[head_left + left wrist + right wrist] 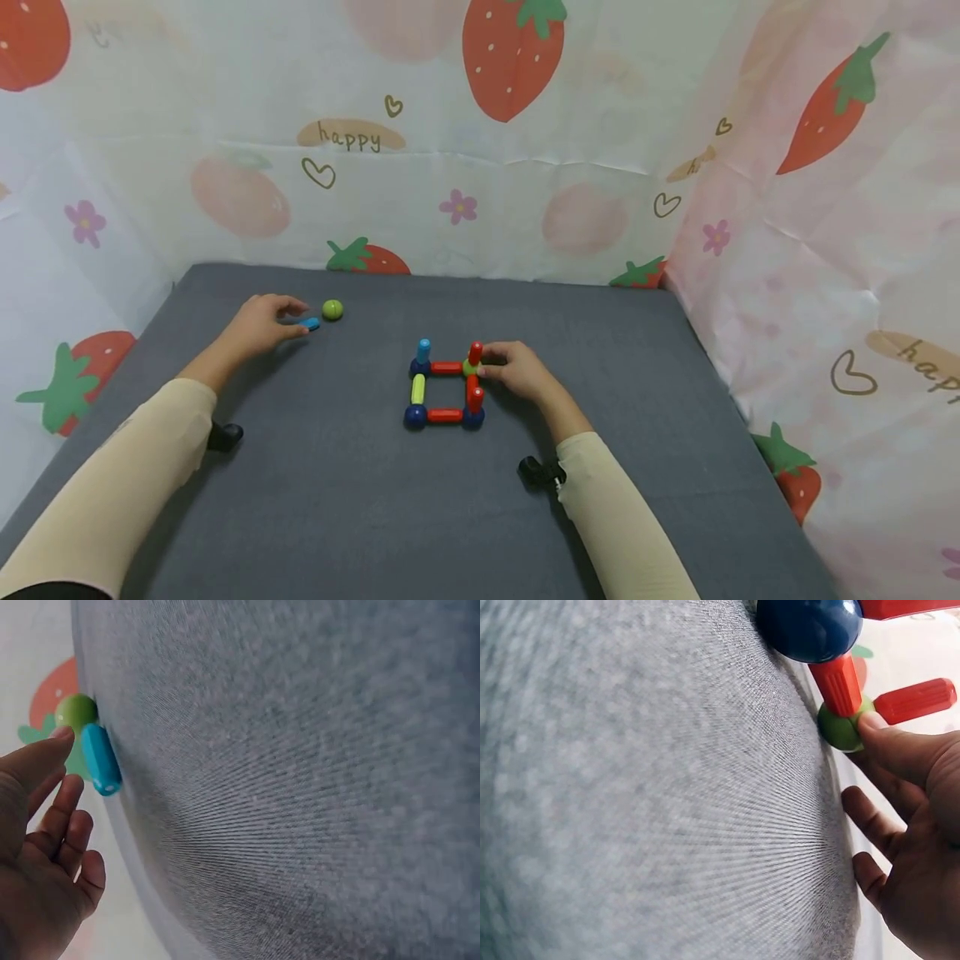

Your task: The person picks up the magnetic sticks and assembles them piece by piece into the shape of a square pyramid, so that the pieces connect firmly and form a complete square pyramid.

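As seen from head view, with both wrist views agreeing:

Build: flat square of magnetic sticks & balls (pixel 445 390) mid-mat on grey mat (pixel 337 500), partly raised.
Base done: 4 sides in — red stick far side (pixel 447 367), red stick near side (pixel 444 415), yellow-green stick on left (pixel 417 388), red stick on right (pixel 472 387); dark blue balls at near corners (pixel 415 416), green ball at far-right corner (pixel 840 729).
Uprights done: seemingly 3 — blue post far-left (pixel 423 351), red post far-right (pixel 476 352), red post near-right (pixel 476 400).
Left to do, by judgement: post for near-left corner, then any top frame; roughly halfway at best.
Right hand (pixel 521 372): fingers curled at far-right corner, 1 fingertip (pixel 877 727) pressed on green ball, steadying; no firm pinch visible.
Left hand (pixel 258 325): well apart from build, far-left of mat; fingers loosely bent, fingertip (pixel 60 736) right at loose blue stick (pixel 309 324), not closed round it yet.
Spare parts: loose green ball (pixel 332 310) just beside blue stick, touching per left wrist view.
Backdrop: strawberry-print sheet (pixel 510 125) around mat.
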Motion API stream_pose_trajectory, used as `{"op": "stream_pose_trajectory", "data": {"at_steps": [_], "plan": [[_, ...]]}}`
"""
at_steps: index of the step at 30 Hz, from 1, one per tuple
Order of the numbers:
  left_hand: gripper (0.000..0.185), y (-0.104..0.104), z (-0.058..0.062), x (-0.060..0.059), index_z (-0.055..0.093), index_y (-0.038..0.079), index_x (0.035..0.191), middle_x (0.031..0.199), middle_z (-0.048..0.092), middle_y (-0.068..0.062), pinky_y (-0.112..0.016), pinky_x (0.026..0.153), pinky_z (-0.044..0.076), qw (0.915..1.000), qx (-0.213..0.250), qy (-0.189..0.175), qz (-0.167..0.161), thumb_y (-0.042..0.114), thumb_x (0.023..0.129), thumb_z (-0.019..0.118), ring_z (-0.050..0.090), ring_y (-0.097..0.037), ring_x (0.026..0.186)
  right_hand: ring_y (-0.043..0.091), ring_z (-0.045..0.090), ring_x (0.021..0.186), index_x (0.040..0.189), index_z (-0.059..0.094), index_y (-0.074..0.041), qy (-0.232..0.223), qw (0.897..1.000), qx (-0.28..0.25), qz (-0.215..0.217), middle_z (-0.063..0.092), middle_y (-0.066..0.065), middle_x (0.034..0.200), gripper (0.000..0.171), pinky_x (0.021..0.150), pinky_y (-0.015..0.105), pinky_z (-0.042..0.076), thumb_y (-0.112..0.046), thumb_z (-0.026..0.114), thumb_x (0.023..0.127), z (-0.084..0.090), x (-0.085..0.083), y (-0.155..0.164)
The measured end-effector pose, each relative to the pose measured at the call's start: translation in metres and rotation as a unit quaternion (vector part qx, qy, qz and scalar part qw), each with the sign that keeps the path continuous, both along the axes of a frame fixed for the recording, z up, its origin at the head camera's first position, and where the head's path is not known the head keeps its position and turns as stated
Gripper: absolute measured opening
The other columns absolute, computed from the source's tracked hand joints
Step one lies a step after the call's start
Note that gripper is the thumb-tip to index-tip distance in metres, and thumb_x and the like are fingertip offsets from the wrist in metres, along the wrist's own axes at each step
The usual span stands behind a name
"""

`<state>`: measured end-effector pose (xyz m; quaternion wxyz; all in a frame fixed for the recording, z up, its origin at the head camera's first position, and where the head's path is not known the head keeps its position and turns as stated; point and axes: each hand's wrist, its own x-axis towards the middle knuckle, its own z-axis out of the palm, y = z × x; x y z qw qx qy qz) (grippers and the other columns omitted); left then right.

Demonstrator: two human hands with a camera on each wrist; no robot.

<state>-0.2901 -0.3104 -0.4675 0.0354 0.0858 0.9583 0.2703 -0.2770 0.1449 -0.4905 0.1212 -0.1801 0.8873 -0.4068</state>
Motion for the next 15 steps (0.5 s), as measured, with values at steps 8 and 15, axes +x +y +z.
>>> {"op": "stream_pose_trajectory", "data": {"at_steps": [8,15], "plan": [[0.050,-0.008,-0.011,-0.012,0.058,-0.004,0.138,0.136,0.060,-0.030,-0.059,0.099,0.046,0.9996,0.001,-0.027,0.012,0.024,0.098,0.071,0.054,-0.047,0.126,0.026,0.061,0.124,0.122,0.075,-0.013,0.003,1.000,0.004,-0.003,0.072,0.006,0.125,0.030,0.111,0.046,0.042,-0.019,0.076,0.093,-0.001,-0.001,0.001],[0.043,-0.008,-0.016,-0.013,0.063,-0.002,0.132,0.127,0.064,-0.027,-0.058,0.098,0.046,0.9993,0.001,-0.034,0.013,0.024,0.099,0.070,0.058,-0.043,0.118,0.026,0.061,0.122,0.122,0.075,-0.012,0.003,1.000,0.003,-0.005,0.072,0.006,0.124,0.029,0.111,0.046,0.043,-0.019,0.076,0.094,-0.003,-0.002,0.001]]}}
